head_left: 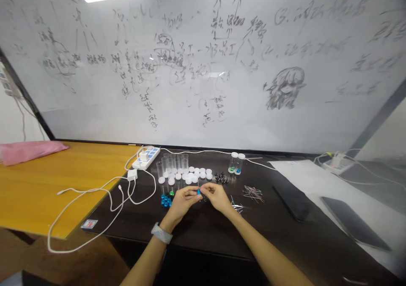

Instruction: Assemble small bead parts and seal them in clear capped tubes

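Note:
My left hand point(185, 199) is closed, its thumb and fingers pinching a small shiny blue piece point(198, 192). Beside it my right hand point(218, 197) is also closed in a pinch, fingertips meeting at the blue piece and a thin upright pin; what exactly it grips is hidden. Several shiny blue balls point(165, 200) and a green ball point(171, 193) lie left of the left hand. Beyond the hands are white round caps point(202, 175) and clear tubes point(171, 163). Small black spiky pieces point(221, 178) lie past my right hand, with short silvery rods point(236, 206) partly behind its wrist.
Two capped tubes point(237, 163) holding green and blue balls stand at the back. Thin wires point(253, 194) lie to the right, near a black phone point(291, 202) and a tablet-like slab point(354, 222). White cables trail from a power strip point(146, 158) on the left.

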Demonstrator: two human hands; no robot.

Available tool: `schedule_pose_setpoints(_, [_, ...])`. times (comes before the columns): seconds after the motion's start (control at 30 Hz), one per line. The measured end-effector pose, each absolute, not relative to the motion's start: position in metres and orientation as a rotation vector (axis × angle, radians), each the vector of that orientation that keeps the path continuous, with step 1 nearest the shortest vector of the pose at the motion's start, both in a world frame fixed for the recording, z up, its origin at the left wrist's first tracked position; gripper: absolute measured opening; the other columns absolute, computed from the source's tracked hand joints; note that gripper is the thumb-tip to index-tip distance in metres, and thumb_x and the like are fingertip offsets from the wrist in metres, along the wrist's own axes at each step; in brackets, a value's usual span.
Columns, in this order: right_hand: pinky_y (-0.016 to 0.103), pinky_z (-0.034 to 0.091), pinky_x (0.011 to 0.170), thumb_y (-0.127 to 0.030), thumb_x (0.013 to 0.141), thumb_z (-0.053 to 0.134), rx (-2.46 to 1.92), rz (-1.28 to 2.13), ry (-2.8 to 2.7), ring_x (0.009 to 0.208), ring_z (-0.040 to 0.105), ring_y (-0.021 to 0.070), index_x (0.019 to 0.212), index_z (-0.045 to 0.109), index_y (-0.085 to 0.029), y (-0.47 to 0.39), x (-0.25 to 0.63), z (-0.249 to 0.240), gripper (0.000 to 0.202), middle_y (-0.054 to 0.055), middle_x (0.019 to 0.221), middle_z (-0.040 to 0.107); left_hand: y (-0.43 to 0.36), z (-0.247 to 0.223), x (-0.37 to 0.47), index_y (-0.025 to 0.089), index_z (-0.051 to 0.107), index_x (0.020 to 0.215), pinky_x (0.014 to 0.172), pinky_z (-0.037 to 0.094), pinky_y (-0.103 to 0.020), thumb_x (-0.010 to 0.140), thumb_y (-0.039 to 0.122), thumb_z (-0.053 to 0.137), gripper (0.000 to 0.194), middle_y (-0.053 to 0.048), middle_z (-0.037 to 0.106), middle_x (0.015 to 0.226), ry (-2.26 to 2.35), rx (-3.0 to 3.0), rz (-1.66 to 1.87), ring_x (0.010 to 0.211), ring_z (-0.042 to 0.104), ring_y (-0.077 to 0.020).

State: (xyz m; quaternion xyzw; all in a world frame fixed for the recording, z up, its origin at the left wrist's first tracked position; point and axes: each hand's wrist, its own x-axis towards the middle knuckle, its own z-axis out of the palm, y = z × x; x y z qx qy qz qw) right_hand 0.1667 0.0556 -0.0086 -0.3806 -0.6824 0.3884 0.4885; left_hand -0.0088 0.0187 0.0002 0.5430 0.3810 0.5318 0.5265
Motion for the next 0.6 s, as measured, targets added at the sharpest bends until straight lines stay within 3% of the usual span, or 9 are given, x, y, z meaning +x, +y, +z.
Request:
schedule_pose_setpoints(0.1, [0.028,0.047,0.062,-0.054,0.078,0.072,-0.879,1.095,-1.555,0.066,0.061,0.0183,0.081,0.073,-0.015,0.0561,0.1642,-0.0106,0.039,0.005,0.074,0.071,0.019,-0.0002,-0.0084,0.017,0.074,0.104,0.084,0.055,-0.033,0.068,0.033,0.086,0.042,-0.006,0.076,0.084,0.899,1.305,1.277,0.085,0.073,-0.0226])
schedule_pose_setpoints(0.33, [0.023,0.033,0.049,-0.06,0.076,0.074,-0.835,1.31,-1.462,0.051,0.045,0.0102,0.081,0.072,-0.014,0.0522,0.1622,-0.0121,0.046,-0.001,0.061,0.06,0.0176,0.0005,-0.0078,0.016,0.074,0.103,0.082,0.055,-0.033,0.068,0.033,0.086,0.041,-0.006,0.076,0.083,0.897,1.304,1.293,0.084,0.073,-0.0233])
schedule_pose_setpoints(0.6, [0.023,0.033,0.047,-0.059,0.077,0.074,-0.765,1.437,-1.39,0.05,0.042,0.0093,0.075,0.071,-0.015,0.0519,0.1621,-0.0105,0.044,-0.001,0.061,0.057,0.0161,0.0051,-0.007,0.017,0.074,0.102,0.084,0.055,-0.034,0.069,0.033,0.086,0.039,-0.007,0.076,0.084,0.89,1.297,1.302,0.085,0.074,-0.024])
